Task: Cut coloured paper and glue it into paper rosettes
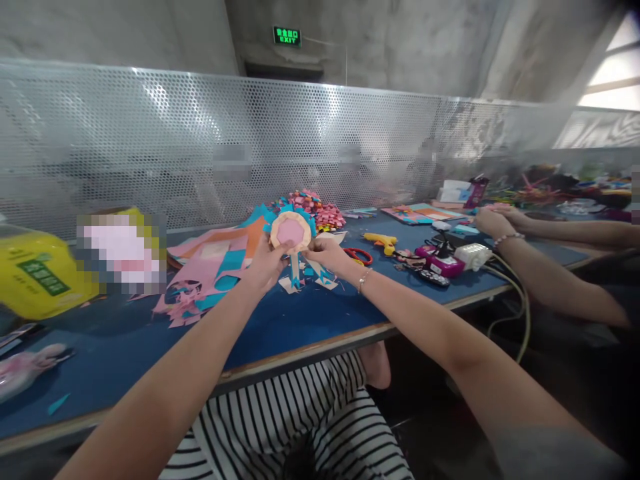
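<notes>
A paper rosette (pixel 291 231) with a pink centre, a cream ring and blue pointed edges is held up over the table. Two narrow ribbon tails in cream and blue hang from its lower side. My left hand (pixel 269 262) grips its lower left edge, thumb on the front. At the lower right, my right hand (pixel 330 257) pinches it the same way; the fingers behind the rosette are hidden. Left of my hands lie cut sheets of pink, orange and blue paper (pixel 235 243) with scraps. Behind the rosette is a heap of small folded paper pieces (pixel 320 212).
Right of my hands lie red-handled scissors (pixel 361 256), a yellow glue gun (pixel 383 241) and a purple power strip (pixel 440 261) with a cable. Another person's hands (pixel 495 221) work farther right. A yellow bag (pixel 43 273) stands left; a perforated metal screen (pixel 175 133) borders the back.
</notes>
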The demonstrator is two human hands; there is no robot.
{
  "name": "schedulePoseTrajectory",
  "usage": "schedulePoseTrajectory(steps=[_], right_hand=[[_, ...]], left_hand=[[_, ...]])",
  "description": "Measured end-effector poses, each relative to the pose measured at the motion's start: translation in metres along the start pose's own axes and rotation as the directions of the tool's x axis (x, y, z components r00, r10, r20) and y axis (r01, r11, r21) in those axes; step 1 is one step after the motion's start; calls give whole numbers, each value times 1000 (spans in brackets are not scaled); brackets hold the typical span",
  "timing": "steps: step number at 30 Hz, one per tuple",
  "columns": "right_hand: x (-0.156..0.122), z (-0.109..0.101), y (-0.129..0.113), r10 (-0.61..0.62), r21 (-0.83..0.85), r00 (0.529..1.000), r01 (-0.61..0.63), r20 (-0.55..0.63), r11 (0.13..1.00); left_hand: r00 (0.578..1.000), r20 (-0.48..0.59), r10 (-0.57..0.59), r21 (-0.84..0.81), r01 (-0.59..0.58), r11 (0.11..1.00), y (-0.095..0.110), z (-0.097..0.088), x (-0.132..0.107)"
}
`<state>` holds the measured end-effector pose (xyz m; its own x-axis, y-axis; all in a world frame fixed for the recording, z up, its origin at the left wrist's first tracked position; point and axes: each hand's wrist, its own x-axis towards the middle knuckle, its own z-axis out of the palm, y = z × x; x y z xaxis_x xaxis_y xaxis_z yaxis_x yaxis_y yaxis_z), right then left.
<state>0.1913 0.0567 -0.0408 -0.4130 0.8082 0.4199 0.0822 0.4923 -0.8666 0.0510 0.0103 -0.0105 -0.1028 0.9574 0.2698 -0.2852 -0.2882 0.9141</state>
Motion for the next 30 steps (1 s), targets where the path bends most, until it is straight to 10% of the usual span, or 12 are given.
schedulePoseTrajectory(steps=[22, 27, 30], right_hand=[[-1, -8, -1, 96, -150, 993, -86, 63, 985], [0, -39, -4, 17, -599, 999, -41, -46, 800], [-1, -61, -2, -162, -755, 960, -70, -229, 652]], left_hand=[[992, -80, -100, 55, 105, 993, -2, -10, 8], [966, -136, -221, 213, 246, 946, 1, -18, 11], [959, -170, -228, 583, 285, 761, 5, -28, 13]])
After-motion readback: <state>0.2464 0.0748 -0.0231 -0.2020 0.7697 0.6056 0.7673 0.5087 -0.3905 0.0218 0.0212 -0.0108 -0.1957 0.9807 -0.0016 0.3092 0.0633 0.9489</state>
